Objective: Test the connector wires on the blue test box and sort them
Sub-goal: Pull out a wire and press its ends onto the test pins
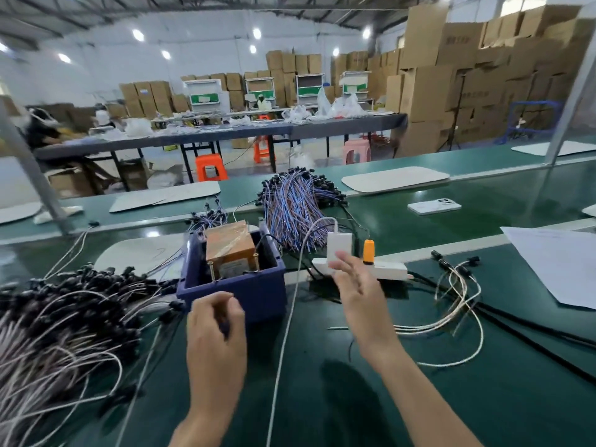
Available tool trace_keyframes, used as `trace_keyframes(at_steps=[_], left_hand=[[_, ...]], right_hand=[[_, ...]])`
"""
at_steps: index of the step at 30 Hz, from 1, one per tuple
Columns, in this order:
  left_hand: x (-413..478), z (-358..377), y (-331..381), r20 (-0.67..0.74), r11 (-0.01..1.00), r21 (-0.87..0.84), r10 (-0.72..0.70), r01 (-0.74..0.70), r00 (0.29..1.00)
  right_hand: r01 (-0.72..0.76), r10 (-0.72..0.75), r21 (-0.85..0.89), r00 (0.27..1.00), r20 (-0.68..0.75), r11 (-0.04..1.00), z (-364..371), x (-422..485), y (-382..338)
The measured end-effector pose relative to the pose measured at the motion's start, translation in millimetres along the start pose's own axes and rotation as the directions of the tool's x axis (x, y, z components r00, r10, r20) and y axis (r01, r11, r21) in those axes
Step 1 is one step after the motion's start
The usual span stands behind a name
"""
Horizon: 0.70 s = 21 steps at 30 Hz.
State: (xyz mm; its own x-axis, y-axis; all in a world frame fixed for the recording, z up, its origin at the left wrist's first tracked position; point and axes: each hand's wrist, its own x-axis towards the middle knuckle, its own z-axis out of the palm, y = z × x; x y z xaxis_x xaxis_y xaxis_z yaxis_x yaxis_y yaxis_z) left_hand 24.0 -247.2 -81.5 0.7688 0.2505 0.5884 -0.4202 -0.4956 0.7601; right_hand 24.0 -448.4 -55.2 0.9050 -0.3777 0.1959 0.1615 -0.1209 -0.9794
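The blue test box (258, 293) stands on the green bench in front of me, with a brown taped block (229, 245) and two brass pins inside it. My left hand (216, 330) hovers just in front of the box with its fingers curled; nothing shows in its grip. My right hand (358, 287) is raised to the right of the box, fingers spread and relaxed, holding nothing. A large heap of white wires with black connectors (67, 314) lies at the left. A few loose white connector wires (458, 301) lie at the right.
Behind the box lies a bundle of blue and brown wires (296, 208). A white power strip (383, 269) with a white adapter (339, 246) and an orange plug (368, 251) sits beside my right hand. A phone (433, 206) and paper sheets (554, 266) lie at the right.
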Motion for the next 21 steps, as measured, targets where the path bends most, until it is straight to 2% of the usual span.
trace_keyframes(at_steps=[2, 4, 7, 10, 13, 17, 21], left_hand=[[6, -21, -33, -0.039, 0.973, -0.032, -0.229, 0.228, 0.973], [14, -31, -57, -0.019, 0.93, -0.048, -0.366, 0.365, 0.93], [23, -33, -70, 0.072, 0.933, -0.023, -0.357, 0.36, 0.931], [24, -29, -73, 0.141, 0.942, -0.03, -0.326, 0.334, 0.935], [32, -28, -77, 0.127, 0.94, -0.056, -0.329, 0.338, 0.936], [45, -30, -83, 0.115, 0.918, -0.086, -0.376, 0.387, 0.919], [46, -31, -88, 0.121, 0.916, -0.09, -0.379, 0.391, 0.917]], right_hand=[[-0.025, 0.031, -0.076, 0.996, 0.084, 0.997, 34, -2, 8], [-0.05, 0.072, -0.155, 0.988, 0.139, 0.987, 62, -5, 17], [-0.051, 0.08, -0.188, 0.985, 0.151, 0.981, 93, -9, 28], [-0.019, 0.038, -0.234, 0.996, 0.076, 0.972, 109, -12, 37], [0.003, 0.009, -0.28, 0.999, 0.039, 0.96, 118, -14, 41], [0.036, -0.011, -0.293, 0.996, 0.085, 0.955, 125, -13, 42], [-0.004, 0.016, -0.169, 0.998, 0.068, 0.986, 121, -6, 45]])
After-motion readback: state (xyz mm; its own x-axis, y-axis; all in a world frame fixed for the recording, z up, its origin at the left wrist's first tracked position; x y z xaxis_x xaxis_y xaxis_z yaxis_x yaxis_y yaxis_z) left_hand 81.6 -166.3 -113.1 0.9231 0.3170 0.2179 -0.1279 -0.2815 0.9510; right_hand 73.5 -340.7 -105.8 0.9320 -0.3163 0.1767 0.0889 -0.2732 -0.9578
